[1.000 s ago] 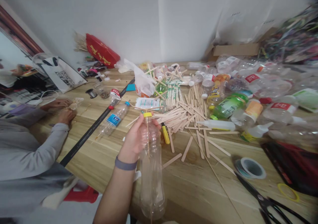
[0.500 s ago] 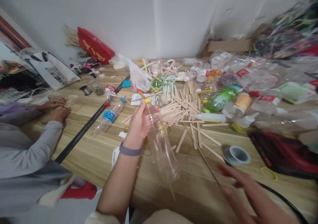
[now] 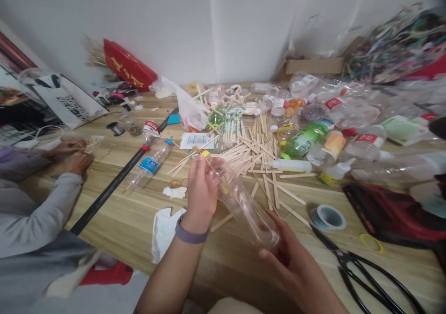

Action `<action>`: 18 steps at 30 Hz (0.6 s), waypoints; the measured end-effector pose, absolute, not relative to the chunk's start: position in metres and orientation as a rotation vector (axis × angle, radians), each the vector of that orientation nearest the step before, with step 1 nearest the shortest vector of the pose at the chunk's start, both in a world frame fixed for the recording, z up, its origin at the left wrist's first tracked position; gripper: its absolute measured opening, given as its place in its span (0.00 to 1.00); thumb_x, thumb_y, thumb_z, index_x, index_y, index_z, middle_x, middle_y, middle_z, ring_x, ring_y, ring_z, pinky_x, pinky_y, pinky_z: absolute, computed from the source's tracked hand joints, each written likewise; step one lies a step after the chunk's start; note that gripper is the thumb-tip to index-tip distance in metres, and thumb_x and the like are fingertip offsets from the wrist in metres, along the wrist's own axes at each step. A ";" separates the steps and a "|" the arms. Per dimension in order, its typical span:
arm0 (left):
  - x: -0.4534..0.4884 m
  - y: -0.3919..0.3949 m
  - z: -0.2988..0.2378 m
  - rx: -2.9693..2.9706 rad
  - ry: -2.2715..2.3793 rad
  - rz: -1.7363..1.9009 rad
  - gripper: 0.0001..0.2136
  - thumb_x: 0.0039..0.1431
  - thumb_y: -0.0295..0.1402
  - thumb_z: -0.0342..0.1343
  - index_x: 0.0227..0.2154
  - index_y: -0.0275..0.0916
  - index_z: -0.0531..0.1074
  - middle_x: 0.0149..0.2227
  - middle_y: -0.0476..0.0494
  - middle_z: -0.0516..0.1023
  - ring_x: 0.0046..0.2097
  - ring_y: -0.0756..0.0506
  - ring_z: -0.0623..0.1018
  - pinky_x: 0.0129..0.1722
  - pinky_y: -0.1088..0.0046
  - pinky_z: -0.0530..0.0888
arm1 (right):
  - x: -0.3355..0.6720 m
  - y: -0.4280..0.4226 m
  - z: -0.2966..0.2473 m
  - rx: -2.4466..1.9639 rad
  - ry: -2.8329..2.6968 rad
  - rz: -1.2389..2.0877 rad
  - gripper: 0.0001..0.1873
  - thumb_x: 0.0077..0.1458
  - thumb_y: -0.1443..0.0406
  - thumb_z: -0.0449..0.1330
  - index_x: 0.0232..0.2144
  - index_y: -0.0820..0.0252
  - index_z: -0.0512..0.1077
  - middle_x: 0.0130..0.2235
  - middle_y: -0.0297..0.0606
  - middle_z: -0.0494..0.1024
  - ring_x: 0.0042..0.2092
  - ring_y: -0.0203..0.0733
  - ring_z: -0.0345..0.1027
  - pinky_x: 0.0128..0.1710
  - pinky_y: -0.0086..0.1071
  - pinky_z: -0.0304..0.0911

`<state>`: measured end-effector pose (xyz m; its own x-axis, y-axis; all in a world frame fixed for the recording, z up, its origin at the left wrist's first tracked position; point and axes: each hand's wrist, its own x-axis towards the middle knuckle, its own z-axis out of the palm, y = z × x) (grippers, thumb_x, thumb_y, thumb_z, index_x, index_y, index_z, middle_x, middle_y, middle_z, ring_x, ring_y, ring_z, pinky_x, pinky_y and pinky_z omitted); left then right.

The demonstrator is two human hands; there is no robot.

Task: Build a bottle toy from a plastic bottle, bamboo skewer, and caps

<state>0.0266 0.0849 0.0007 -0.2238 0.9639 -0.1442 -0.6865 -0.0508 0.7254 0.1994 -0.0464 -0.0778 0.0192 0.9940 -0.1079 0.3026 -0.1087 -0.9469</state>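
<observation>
A clear plastic bottle [image 3: 244, 207] with a yellow cap [image 3: 205, 153] lies slanted across my two hands above the table. My left hand [image 3: 202, 188] is closed round its neck, and a purple-grey band circles that wrist. At the bottle's base, the fingers and thumb of my right hand [image 3: 296, 258] wrap round the plastic. A thin stick shows near the cap and runs along the neck; its far end I cannot make out. Black-handled scissors [image 3: 343, 256] lie right of my right hand. Loose wooden craft sticks [image 3: 240, 156] are spread beyond the bottle.
Several empty bottles [image 3: 306, 140] crowd the right side, near a wire spool [image 3: 328, 217] and a red-and-black case [image 3: 390, 216]. To the left lie a blue-labelled bottle [image 3: 149, 164], a long black strip [image 3: 111, 191] and white paper [image 3: 165, 230]. A co-worker's hands [image 3: 75, 158] are at far left.
My right hand has moved left from over the scissors onto the bottle's base. The bottle has tilted, its base swinging right and up. The scissors now show in full view.
</observation>
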 end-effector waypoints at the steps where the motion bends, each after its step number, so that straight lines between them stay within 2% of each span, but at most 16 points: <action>1: 0.026 0.083 0.001 0.449 0.803 1.610 0.08 0.62 0.40 0.58 0.32 0.42 0.70 0.32 0.47 0.80 0.38 0.47 0.81 0.40 0.69 0.76 | 0.202 -0.047 -0.079 -1.541 -1.378 1.080 0.38 0.59 0.50 0.58 0.65 0.62 0.58 0.26 0.29 0.65 0.26 0.40 0.61 0.26 0.32 0.61; 3: 0.025 0.079 0.001 0.440 0.776 1.581 0.07 0.61 0.39 0.59 0.32 0.41 0.71 0.33 0.47 0.80 0.40 0.46 0.81 0.42 0.68 0.76 | 0.208 -0.048 -0.082 -1.586 -1.434 1.002 0.38 0.59 0.50 0.59 0.65 0.62 0.59 0.24 0.28 0.64 0.24 0.41 0.62 0.24 0.31 0.61; 5: 0.025 0.076 0.002 0.438 0.764 1.572 0.07 0.60 0.38 0.59 0.33 0.40 0.72 0.33 0.46 0.80 0.42 0.46 0.81 0.45 0.68 0.76 | 0.217 -0.047 -0.083 -1.610 -1.506 0.953 0.38 0.58 0.51 0.60 0.65 0.61 0.58 0.26 0.30 0.69 0.24 0.41 0.63 0.24 0.32 0.63; 9: 0.024 0.074 0.002 0.456 0.712 1.583 0.08 0.58 0.38 0.61 0.35 0.38 0.75 0.34 0.46 0.81 0.41 0.46 0.81 0.43 0.68 0.77 | 0.235 -0.047 -0.083 -1.577 -1.524 1.005 0.37 0.59 0.50 0.61 0.64 0.57 0.59 0.40 0.40 0.77 0.29 0.42 0.70 0.31 0.32 0.70; 11: 0.023 0.073 0.002 0.470 0.675 1.580 0.10 0.55 0.38 0.63 0.36 0.38 0.76 0.34 0.46 0.81 0.41 0.46 0.81 0.42 0.69 0.77 | 0.241 -0.050 -0.083 -1.524 -1.476 1.094 0.36 0.60 0.48 0.59 0.65 0.55 0.59 0.42 0.42 0.77 0.32 0.44 0.72 0.35 0.33 0.71; 15: 0.023 0.073 -0.001 0.503 0.631 1.565 0.12 0.52 0.40 0.67 0.36 0.39 0.78 0.34 0.46 0.82 0.41 0.46 0.81 0.43 0.69 0.77 | 0.248 -0.057 -0.088 -1.520 -1.297 1.259 0.35 0.66 0.43 0.45 0.65 0.57 0.61 0.26 0.37 0.74 0.32 0.49 0.72 0.44 0.39 0.69; 18: 0.024 0.072 -0.004 0.518 0.634 1.571 0.13 0.51 0.41 0.69 0.35 0.38 0.78 0.34 0.45 0.82 0.41 0.47 0.80 0.43 0.70 0.77 | 0.255 -0.058 -0.091 -1.428 -1.217 1.412 0.45 0.60 0.34 0.42 0.63 0.58 0.62 0.24 0.37 0.74 0.28 0.50 0.71 0.41 0.41 0.70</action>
<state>0.0241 0.0716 -0.0037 -0.0971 0.9945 -0.0398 -0.7435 -0.0459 0.6672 0.2550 -0.0585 -0.0914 -0.0725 0.9647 -0.2532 0.1080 -0.2447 -0.9636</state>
